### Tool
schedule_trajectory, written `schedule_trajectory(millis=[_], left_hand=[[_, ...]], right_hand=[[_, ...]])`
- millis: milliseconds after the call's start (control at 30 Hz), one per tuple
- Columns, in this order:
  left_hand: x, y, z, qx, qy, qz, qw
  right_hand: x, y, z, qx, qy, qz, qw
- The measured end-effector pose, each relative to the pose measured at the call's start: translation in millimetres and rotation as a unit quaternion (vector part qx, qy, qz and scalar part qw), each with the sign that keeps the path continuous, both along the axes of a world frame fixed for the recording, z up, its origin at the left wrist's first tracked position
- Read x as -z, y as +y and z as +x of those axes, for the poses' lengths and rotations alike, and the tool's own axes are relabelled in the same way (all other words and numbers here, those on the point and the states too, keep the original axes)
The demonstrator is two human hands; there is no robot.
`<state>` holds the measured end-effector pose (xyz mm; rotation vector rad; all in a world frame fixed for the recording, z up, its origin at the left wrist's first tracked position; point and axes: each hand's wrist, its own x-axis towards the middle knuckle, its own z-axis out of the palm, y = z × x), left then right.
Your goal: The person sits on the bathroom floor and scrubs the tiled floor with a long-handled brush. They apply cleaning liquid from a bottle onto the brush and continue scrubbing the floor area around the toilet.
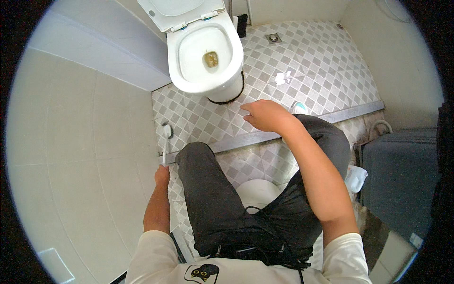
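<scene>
My left hand is closed around the end of a white brush handle, low beside the tiled wall. The brush's head, white with dark bristles, is at the floor near that wall. My right hand reaches out in front of the toilet's base, its index finger extended and the thumb apart. Nothing shows in it, though the palm is turned out of sight. Ahead of me stands a white toilet with lid and seat raised. Brownish water lies in its bowl.
A stone sill crosses the diamond-patterned floor. Behind the toilet, a dark-bristled brush leans near the wall. A floor drain is to its right. A dark grey bin-like object and a white packet are by my right leg.
</scene>
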<state>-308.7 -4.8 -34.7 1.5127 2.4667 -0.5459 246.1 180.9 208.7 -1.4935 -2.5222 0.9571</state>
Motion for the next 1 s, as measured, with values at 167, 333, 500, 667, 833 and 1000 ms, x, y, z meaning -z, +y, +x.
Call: schedule_trajectory(millis=[167,333,500,667,833,1000], left_hand=[[-4.1,4.9,26.4,0.084,-0.066,-0.025,0.994],[-8.5,-27.4,44.1,0.210,-0.088,-0.042,0.973],[-18.3,-6.4,50.4,0.116,-0.085,-0.013,0.990],[11.3,29.4,-4.8,-0.063,-0.031,0.021,0.997],[9.7,61.2,27.4,-0.052,-0.068,-0.002,0.996],[-13.6,67.7,48.5,0.015,-0.082,-0.024,0.996]], right_hand=[[2.3,-1.7,3.4,0.000,-0.013,-0.006,1.000],[9.3,-0.7,-0.2,-0.004,0.017,0.009,1.000],[0.3,-2.9,0.6,-0.003,0.015,0.001,1.000],[-6.1,-3.0,-8.0,-0.005,0.018,-0.020,1.000],[-3.7,-1.8,-10.2,-0.010,0.010,-0.019,1.000],[-3.1,-2.1,-4.8,-0.003,0.004,-0.024,1.000]])
